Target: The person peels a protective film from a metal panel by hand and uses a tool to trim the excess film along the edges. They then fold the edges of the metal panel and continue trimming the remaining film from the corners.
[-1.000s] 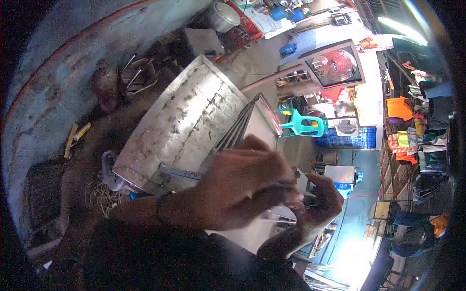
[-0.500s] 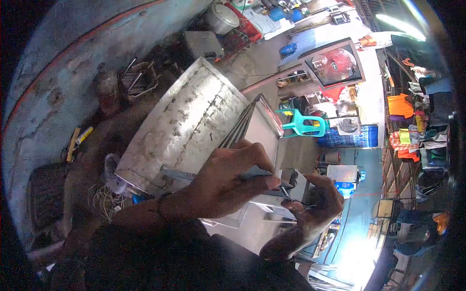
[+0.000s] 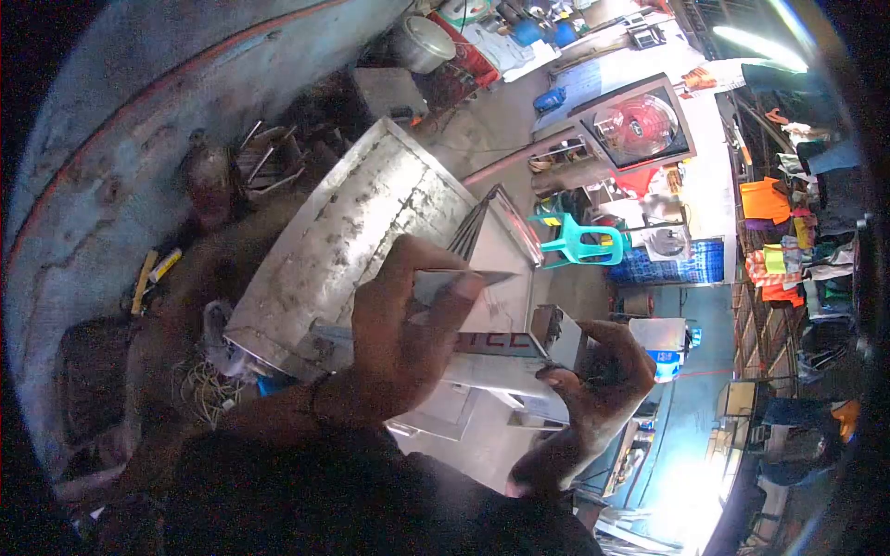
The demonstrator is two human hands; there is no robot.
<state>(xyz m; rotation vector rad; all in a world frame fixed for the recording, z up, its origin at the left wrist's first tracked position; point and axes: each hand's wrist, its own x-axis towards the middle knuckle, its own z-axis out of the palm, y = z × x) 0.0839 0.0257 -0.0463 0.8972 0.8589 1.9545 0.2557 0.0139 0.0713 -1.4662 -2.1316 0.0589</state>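
Metal sheets (image 3: 362, 232) and scrap (image 3: 269, 157) crowd the hands.

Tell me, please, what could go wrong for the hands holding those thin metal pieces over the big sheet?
The left hand grips a thin metal piece with a pointed tip; its bare edge might cut the fingers. The right hand is bare too, beside the stacked cut pieces, so a slip could nick it.

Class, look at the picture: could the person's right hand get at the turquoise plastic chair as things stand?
Probably not. The right hand is by the small metal box, and the turquoise plastic chair stands well beyond the large metal sheet, across open floor, seemingly out of arm's reach.
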